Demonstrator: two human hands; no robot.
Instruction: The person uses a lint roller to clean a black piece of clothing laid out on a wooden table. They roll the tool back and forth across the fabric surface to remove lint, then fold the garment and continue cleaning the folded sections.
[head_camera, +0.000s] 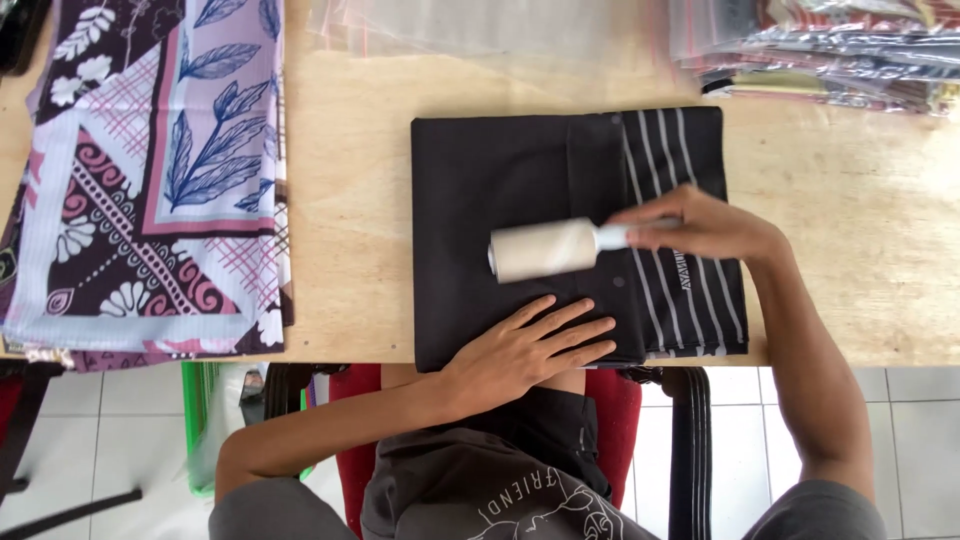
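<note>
Currently, your right hand is clenched around the pale handle of a white cylindrical lint roller, whose roll lies on the folded black cloth with a white-striped panel. That folded cloth rests flat on the light wooden table, with its near edge at the table's front rim, directly before your seat. Your left hand lies open, palm down, fingers spread on the cloth's near edge, just below the roller; it grips nothing. The striped panel runs down the cloth's right side, partly under your right hand. Well left of the black cloth lies a stack of patterned fabric in purple, lilac and white with leaf motifs. Beyond the cloth's far right corner sits a pile of clear plastic-wrapped packs. Loose clear plastic bags lie beyond its far edge.
</note>
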